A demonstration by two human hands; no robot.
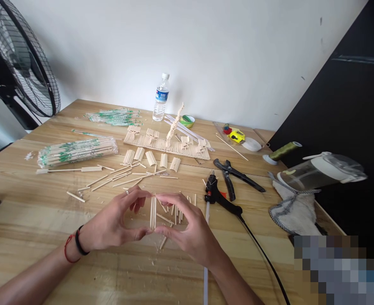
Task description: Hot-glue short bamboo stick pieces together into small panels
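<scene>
Between my two hands, a few short wooden sticks (153, 213) stand side by side as a small upright panel. My left hand (117, 218) pinches them at top and bottom from the left, fingertips above and thumb below. From the right, my right hand (187, 222) grips the same sticks in the same way. Loose cut sticks (177, 213) lie behind the right hand's fingers, partly hidden. Beyond the hands is a row of small stick panels (150, 158). Behind them lies a long stick base (161, 146) bearing small stacked pieces and a tall leaning stick column (174, 127).
A black glue gun (218, 195) with a trailing cord lies right of my hands, near black-handled pliers (237, 176). Packs of wrapped sticks (78, 151) lie left. A water bottle (161, 99) stands at the back. A clear pitcher (317, 169) and fan (24, 55) flank the table.
</scene>
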